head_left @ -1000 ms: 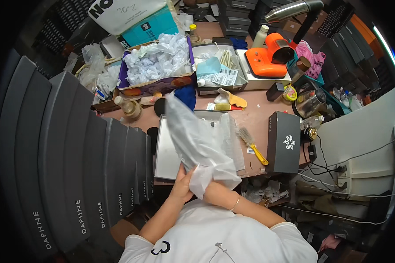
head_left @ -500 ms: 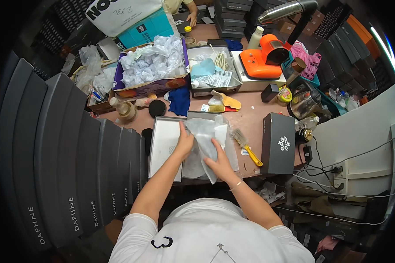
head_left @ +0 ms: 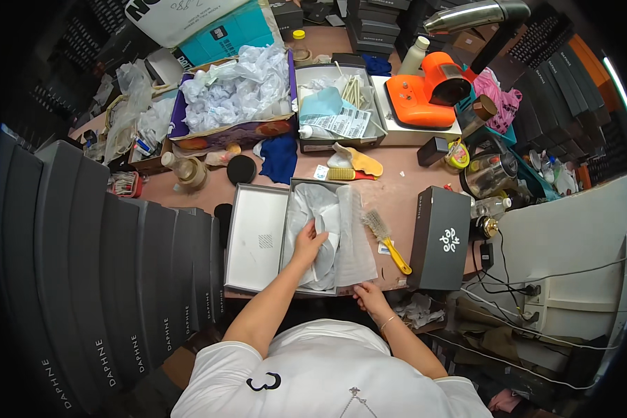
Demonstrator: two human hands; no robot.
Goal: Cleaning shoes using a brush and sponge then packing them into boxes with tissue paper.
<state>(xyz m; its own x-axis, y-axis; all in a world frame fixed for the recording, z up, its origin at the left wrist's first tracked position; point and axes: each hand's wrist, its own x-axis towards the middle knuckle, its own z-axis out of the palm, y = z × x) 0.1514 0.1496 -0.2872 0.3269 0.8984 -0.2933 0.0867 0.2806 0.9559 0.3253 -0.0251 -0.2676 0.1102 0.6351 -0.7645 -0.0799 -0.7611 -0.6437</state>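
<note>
A grey shoe box point(head_left: 290, 209) lies open in front of me, with white tissue paper point(head_left: 359, 244) spilling over its right side. In the box sits a paper-wrapped bundle point(head_left: 325, 209); what it wraps is hidden. My left hand point(head_left: 309, 247) rests on this bundle, thumb and forefinger apart. At the table's front edge my right hand point(head_left: 370, 299) has its fingers closed at the near corner of the tissue paper. Left of the box lies the lid point(head_left: 254, 240), its white inside facing up.
A yellow-handled brush point(head_left: 390, 244) and a closed dark shoe box point(head_left: 439, 237) lie to the right. Behind are a carton of crumpled paper point(head_left: 237, 90), a tray of sticks and sachets point(head_left: 338, 104) and an orange machine point(head_left: 425, 94). Tall stacked boxes point(head_left: 83, 265) stand at left.
The wrapped bundle, held up between both hands before, now lies in the box. My left hand has moved down onto it, and my right hand has drawn back to the near table edge.
</note>
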